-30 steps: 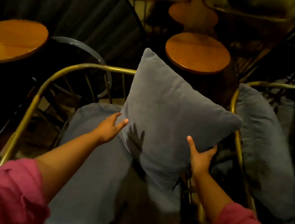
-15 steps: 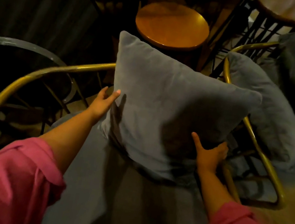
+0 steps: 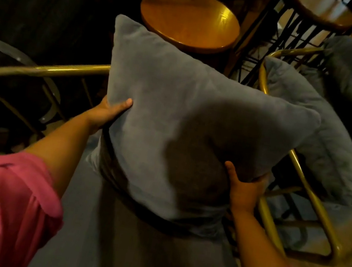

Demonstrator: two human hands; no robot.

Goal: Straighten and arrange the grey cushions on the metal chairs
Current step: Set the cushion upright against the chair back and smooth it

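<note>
both hands clasp the grey cushion (image 3: 186, 121) above the seat pad (image 3: 127, 253): left hand (image 3: 106, 112) on its side edge, right hand (image 3: 245, 189) under the lower corner. lower it evenly, upright against the brass chair frame (image 3: 41, 70).

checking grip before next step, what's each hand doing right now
Left hand: closed on the left edge of the grey cushion.
Right hand: closed on the cushion's lower right edge.
</note>
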